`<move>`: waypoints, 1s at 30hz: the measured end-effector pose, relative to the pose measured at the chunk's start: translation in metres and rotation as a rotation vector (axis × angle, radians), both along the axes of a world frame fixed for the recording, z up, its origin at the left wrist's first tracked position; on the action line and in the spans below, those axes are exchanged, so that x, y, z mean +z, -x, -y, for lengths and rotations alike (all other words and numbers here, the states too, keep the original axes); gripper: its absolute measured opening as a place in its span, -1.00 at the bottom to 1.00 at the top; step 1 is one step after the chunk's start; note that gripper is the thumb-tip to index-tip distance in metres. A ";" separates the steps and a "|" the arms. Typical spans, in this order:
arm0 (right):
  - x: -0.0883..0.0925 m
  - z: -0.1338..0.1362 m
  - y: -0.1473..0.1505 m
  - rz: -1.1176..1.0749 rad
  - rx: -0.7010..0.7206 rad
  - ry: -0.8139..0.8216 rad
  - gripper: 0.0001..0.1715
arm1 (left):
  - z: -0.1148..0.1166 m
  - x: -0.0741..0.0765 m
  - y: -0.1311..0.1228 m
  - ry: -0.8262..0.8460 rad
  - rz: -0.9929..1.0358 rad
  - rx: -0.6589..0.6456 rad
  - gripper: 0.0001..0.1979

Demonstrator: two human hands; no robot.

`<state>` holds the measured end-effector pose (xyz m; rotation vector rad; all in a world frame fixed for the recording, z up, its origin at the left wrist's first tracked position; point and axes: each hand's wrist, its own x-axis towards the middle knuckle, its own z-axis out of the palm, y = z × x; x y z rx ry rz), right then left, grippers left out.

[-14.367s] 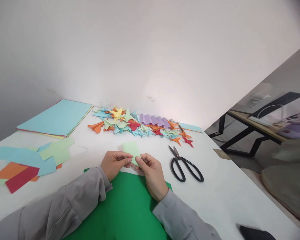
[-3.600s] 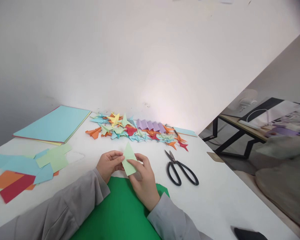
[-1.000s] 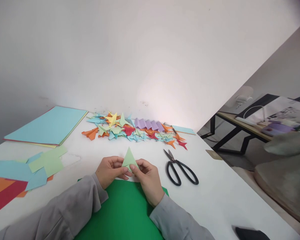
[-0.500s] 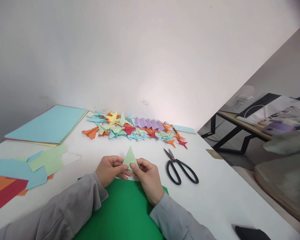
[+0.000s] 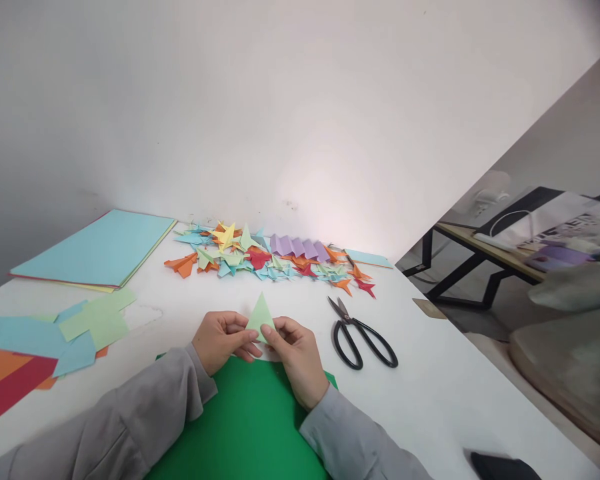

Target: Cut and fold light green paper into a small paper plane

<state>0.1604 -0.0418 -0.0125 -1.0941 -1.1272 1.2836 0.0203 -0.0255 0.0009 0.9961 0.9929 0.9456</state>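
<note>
A small light green paper piece (image 5: 260, 313), folded to a point at the top, stands between my two hands above the white table (image 5: 445, 393). My left hand (image 5: 224, 340) pinches its lower left side with curled fingers. My right hand (image 5: 294, 353) pinches its lower right edge between thumb and forefinger. Both hands rest at the far edge of a dark green sheet (image 5: 245, 427) that lies under my wrists. Grey sleeves cover both forearms.
Black scissors (image 5: 361, 332) lie just right of my right hand. A row of folded paper shapes (image 5: 270, 259) in several colours lines the wall. A stack of coloured sheets (image 5: 97, 250) sits far left, loose paper scraps (image 5: 45, 340) lie nearer left. A dark object (image 5: 500, 465) is at the bottom right.
Since 14.4 s ago the green piece went from a rectangle to a pointed triangle shape. Over the last second my hands have hardly moved.
</note>
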 end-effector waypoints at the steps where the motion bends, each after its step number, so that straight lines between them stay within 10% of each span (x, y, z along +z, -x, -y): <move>1: 0.000 0.000 0.000 0.003 -0.004 0.005 -0.75 | 0.000 0.000 0.000 0.001 0.001 0.002 -0.66; 30: 0.002 -0.002 -0.002 0.043 -0.069 -0.059 -0.75 | -0.001 -0.002 0.003 -0.127 -0.086 -0.108 -0.76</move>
